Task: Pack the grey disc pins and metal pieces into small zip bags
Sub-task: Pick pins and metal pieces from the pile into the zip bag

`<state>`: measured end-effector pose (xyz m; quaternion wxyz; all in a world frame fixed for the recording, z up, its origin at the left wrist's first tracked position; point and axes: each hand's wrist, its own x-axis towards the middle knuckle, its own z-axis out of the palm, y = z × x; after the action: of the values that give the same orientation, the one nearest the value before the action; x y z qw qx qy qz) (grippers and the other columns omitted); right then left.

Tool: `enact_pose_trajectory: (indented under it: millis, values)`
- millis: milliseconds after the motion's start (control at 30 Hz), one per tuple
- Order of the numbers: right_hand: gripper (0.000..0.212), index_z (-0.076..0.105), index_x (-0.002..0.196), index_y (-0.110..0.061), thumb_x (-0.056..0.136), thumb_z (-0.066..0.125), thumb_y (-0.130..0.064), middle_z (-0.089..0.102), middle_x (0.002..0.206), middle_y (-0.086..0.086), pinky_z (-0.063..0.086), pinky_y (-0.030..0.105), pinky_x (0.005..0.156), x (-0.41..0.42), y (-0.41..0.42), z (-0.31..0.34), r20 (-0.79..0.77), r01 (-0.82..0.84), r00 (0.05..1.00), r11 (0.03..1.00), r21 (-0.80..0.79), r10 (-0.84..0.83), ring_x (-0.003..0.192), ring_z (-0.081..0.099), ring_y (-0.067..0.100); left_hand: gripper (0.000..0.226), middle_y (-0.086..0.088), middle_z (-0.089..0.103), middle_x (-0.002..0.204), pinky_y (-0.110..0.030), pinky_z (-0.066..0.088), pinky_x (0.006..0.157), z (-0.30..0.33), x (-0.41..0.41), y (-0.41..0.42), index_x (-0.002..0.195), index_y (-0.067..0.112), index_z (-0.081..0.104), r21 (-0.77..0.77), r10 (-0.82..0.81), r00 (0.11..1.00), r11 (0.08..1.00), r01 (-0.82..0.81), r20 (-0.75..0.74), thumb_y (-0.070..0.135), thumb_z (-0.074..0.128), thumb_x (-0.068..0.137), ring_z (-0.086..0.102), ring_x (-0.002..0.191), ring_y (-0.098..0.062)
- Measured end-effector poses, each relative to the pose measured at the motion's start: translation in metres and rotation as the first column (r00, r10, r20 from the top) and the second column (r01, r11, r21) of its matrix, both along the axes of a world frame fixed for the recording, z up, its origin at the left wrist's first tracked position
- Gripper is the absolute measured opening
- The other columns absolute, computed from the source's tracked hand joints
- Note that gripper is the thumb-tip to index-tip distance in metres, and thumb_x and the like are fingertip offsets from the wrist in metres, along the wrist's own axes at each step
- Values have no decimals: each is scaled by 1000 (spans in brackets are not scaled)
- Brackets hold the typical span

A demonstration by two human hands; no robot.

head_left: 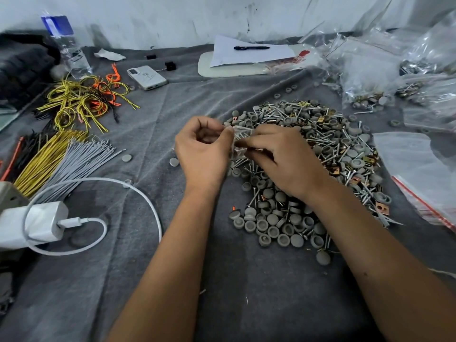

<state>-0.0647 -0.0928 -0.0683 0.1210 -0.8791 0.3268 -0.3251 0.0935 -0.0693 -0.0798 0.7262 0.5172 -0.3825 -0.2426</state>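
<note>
Head view: I'm seeing left hand [202, 154] and right hand [283, 156] pinching one bag [240, 141], seemingly holding screws, above pile [308, 169].

One head-worn wide-angle view looks forward and down, close over the grey cloth [153, 267] toward the wall [172, 18].

No words or numbers clear enough to read anywhere. Blue label on the water bottle [57, 25], but too blurry to make out any letters. Faint drawing on the back of the white phone case [147, 77], too small to tell. White paper [249, 51] under the pen [251, 48] looks blank from here. Red marks on a clear bag [302, 55] near the paper, smeared and not readable. Red stripe along the zip bags [424, 201] at the right, no letters.
</note>
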Motion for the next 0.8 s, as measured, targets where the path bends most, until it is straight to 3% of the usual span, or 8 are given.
enact_pose_trajectory:
  millis: [133,233,300,400,533,700,800]
  values:
    - [22,77,114,-11,93,73,-10,76,107,0,54,25,92,0,0,2,101,47,994,998,-44,-42,98,69,11,20,-10,65,67,-28,47,59,0,2,-2,72,14,62,21,53,998,998,-52,-33,2,78,75,58,62,-20]
    - [15,76,108,-8,94,73,-11,75,106,2,46,12,91,0,1,3,183,137,976,988,-73,-122,98,68,11,19,-9,67,69,-32,51,61,0,4,-2,71,17,63,41,121,990,992,-118,-68,5,77,73,60,64,-23]
    - [15,74,107,-10,94,73,-18,74,106,2,48,19,92,-1,1,4,140,144,981,989,-44,-136,98,67,13,17,-10,66,69,-32,51,60,1,7,-2,71,19,62,52,183,979,982,-179,-86,8,75,72,60,64,-23]
    - [21,75,108,-18,92,74,-31,69,105,-2,52,36,92,2,2,1,-112,53,992,999,7,-52,100,61,14,17,-10,65,69,-29,49,59,1,10,-2,70,19,61,61,237,966,971,-232,-100,9,74,71,59,62,-20]
    - [27,75,112,-26,89,74,-40,59,104,-8,49,40,90,8,2,-1,-266,9,964,1000,14,-5,106,49,13,16,-10,66,68,-29,49,59,0,9,-3,70,19,61,74,233,967,971,-226,-100,11,74,70,59,61,-20]
    - [22,73,106,-22,86,79,-30,61,102,-10,49,38,92,10,1,-3,-276,-7,961,1000,27,14,102,48,10,18,-9,67,70,-34,51,64,-4,7,-4,71,18,63,103,186,981,978,-179,-61,5,76,74,61,64,-21]
    - [18,72,105,-17,89,76,-24,66,104,-6,51,36,93,9,3,-2,-127,17,992,997,70,-8,101,59,13,19,-9,66,70,-33,50,63,-5,5,-4,73,14,63,115,146,989,982,-147,9,-1,75,77,60,64,-20]
